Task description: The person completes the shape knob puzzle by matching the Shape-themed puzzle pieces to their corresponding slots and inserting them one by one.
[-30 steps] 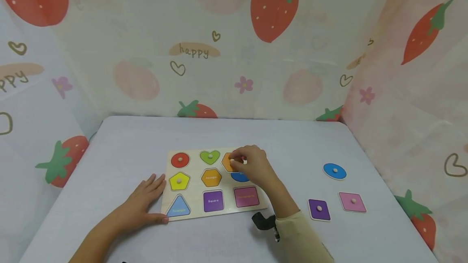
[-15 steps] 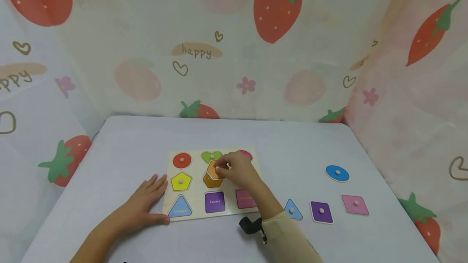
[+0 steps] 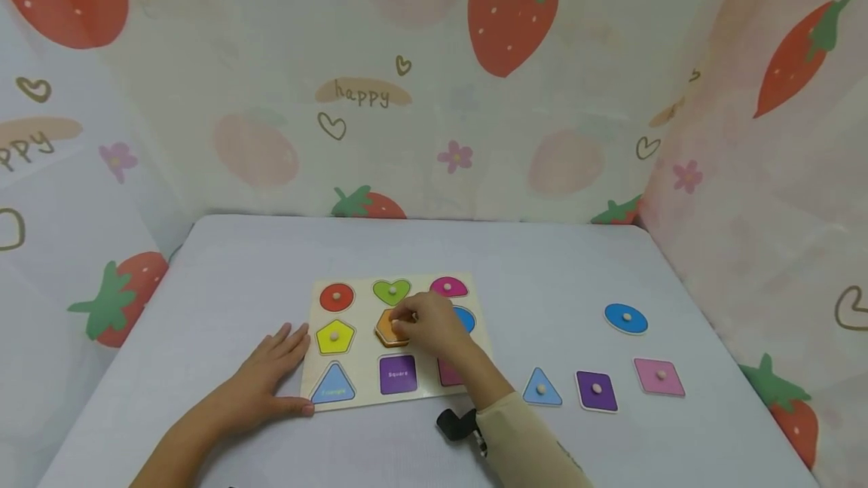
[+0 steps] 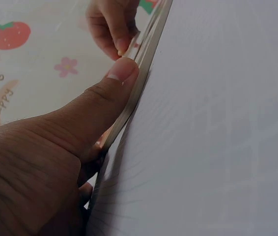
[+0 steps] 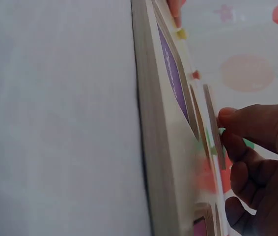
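Observation:
A pale wooden shape puzzle board (image 3: 434, 401) lies on the white table. My right hand (image 3: 434, 322) pinches the knob of an orange hexagon puzzle piece (image 3: 387, 327) between thumb and fingertips. The piece sits over the orange hexagon recess in the board's middle, slightly offset from it. From the right wrist view, the hexagon piece (image 5: 213, 125) is edge-on, close above the board. My left hand (image 3: 266, 376) rests at the board's left edge, fingers spread; in the left wrist view its thumb (image 4: 122, 71) lies on the board's edge.
Fitted in the board are a red circle (image 3: 328, 298), green heart (image 3: 383, 293), yellow pentagon (image 3: 326, 337) and magenta semicircle (image 3: 458, 288). Right of it lie a blue triangle (image 3: 538, 379), purple square (image 3: 588, 398), pink parallelogram (image 3: 647, 386) and blue oval (image 3: 617, 316). A strawberry-print curtain (image 3: 271, 59) surrounds the table.
My right hand has carried the hexagon piece from the board's upper right, left and down onto the middle recess. The semicircle and the loose triangle have come into sight. The left hand stays put.

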A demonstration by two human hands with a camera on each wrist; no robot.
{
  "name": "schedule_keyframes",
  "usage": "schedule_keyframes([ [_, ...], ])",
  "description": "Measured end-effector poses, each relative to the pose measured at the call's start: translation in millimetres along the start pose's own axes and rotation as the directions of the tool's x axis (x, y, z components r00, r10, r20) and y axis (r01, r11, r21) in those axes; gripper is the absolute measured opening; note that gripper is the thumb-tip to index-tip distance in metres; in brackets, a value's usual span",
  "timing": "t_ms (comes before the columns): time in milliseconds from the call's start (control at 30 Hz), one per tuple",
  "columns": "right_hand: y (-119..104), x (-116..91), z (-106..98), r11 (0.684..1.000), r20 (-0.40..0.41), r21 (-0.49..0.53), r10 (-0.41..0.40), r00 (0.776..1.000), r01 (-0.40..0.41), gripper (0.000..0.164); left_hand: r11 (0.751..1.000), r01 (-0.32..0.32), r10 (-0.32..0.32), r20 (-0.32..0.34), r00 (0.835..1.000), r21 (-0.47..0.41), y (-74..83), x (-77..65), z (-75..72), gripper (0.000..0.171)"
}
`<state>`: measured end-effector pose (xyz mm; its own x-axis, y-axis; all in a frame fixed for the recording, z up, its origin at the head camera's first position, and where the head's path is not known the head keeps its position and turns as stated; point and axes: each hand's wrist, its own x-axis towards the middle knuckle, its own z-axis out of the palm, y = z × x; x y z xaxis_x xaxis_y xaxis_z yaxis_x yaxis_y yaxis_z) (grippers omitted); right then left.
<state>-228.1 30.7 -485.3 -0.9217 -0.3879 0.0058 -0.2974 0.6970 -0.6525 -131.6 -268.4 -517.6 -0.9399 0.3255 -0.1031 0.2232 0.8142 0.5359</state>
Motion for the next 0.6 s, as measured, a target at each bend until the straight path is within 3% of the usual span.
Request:
schedule_keyframes([
  [200,3,1,7,0.999,0.030,0.017,0.034,0.999,-0.035,0.008,1.000,-0.004,0.004,-0.007,1.000,0.006,0.4,0.4,0.0,0.119],
  [600,4,1,12,0.999,0.009,-0.017,0.046,0.999,-0.045,0.008,1.000,-0.008,0.008,-0.010,1.000,0.001,0.8,-0.7,-0.4,0.120],
])
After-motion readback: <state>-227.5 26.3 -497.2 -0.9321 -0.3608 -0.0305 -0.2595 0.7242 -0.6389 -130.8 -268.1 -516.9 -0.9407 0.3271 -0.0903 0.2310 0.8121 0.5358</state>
